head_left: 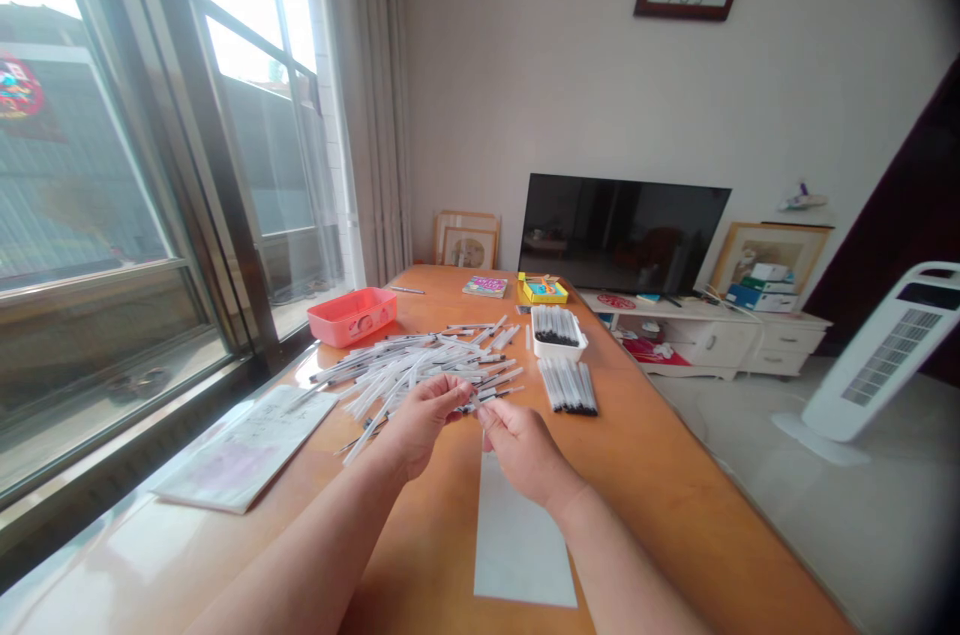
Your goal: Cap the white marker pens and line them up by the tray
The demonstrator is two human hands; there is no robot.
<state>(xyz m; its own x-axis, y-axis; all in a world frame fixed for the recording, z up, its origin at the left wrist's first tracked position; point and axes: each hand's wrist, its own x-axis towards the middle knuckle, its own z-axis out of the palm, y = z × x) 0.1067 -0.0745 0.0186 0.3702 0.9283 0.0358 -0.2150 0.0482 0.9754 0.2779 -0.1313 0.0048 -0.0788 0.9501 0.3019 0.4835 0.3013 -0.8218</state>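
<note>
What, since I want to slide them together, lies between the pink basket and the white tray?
A loose pile of white pens lies across that stretch, in the head view.

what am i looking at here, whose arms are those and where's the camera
This is one picture from a camera worn on a person's head, looking forward and down, so the two arms at the bottom are that person's own. There is no machine here, only bare hands.

The left hand and right hand meet above a wooden table, and their fingertips pinch what looks like a single pen. Next to them lies a loose pile of pens. Farther along are a neat row of pens and a white tray holding more pens. A pink basket and a white sheet also lie on the table.
</note>
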